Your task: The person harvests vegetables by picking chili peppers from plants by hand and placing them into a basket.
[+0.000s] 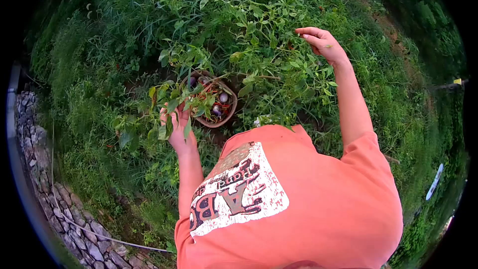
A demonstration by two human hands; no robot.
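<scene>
My left hand point(180, 128) is among the leaves of a pepper plant point(172, 102), just left of the basket. Its fingers are raised and apart, partly hidden by foliage. The round basket point(230, 115) stands on the soil and holds red chillies point(211, 89) and pale and purple eggplants point(223, 97). Over its near-left side hang some leaves. My right hand point(326, 45) is stretched out at the right edge of a leafy plant point(298, 65). Its fingers are extended and slightly bent, and I see nothing held in them. A small yellowish-green bit point(327, 46) shows against that hand.
Dense green plants and grass point(134, 30) surround me. A stone-paved strip point(79, 234) runs along the lower left, with a pale hose or rope point(114, 239) across it. A whitish long object point(434, 182) lies in the greenery on the right.
</scene>
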